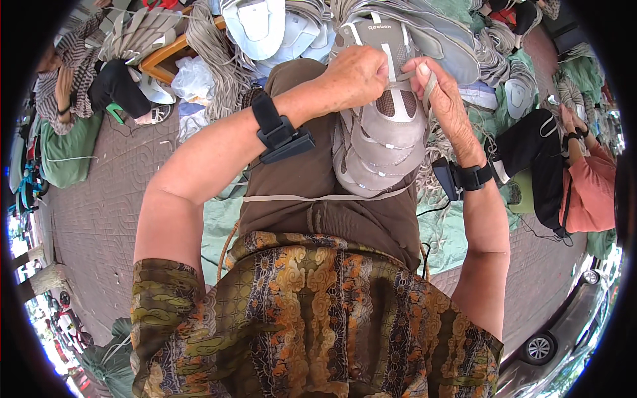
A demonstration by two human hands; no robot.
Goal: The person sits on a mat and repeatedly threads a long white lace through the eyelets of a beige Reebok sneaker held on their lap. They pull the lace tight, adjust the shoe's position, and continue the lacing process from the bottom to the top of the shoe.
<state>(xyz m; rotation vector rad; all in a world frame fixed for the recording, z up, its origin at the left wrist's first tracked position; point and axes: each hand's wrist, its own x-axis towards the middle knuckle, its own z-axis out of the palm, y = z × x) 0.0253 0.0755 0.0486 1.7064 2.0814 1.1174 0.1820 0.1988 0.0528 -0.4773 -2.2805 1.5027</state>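
Observation:
A stack of grey shoe uppers lies across my lap, toes toward me, the top one with a pale tongue and mesh panels. My left hand is closed in a fist at the left side of its lace opening, seemingly on the lace; the fingertips are hidden. On the other side, my right hand pinches a flat beige shoelace, which loops over the fingers. Between the two hands the lace crosses the tongue. Another beige cord stretches over my thighs below the stack.
More uppers and bundles of laces lie ahead, beside a wooden frame and a clear plastic bag. Seated people work at both sides. Green sacks stand at left; a car is parked behind right.

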